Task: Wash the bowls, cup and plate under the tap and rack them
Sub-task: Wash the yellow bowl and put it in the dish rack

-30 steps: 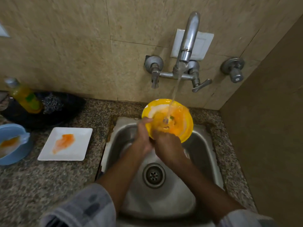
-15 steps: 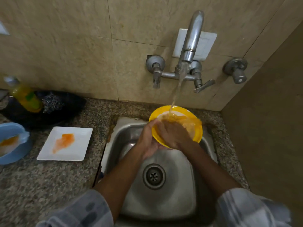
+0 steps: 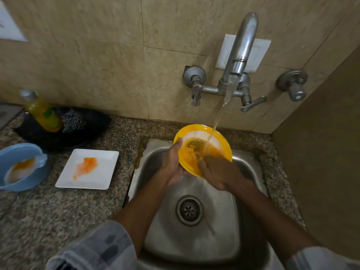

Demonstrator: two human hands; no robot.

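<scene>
- Yellow bowl [image 3: 209,140] over the sink [image 3: 194,240], tilted toward the person, tap [image 3: 240,55] stream hitting its inside.
- Left hand [image 3: 173,164] grips the bowl's left rim, thumb on the edge. Right hand [image 3: 218,172] rubs inside; fingers partly hidden, seem loosely bent, holding nothing.
- Risk: wet one-handed rim hold; a hard rub could twist the bowl loose into the sink.
- Risk: stream lands off-centre on a tilted bowl, so orange water may splash onto the counter [image 3: 58,211].
- Versus 0.5 s ago: bowl tipped up more, right hand lower, more of the inside showing.
- Plate [image 3: 101,176] and blue bowl [image 3: 11,182] on the counter, both dirty.
</scene>
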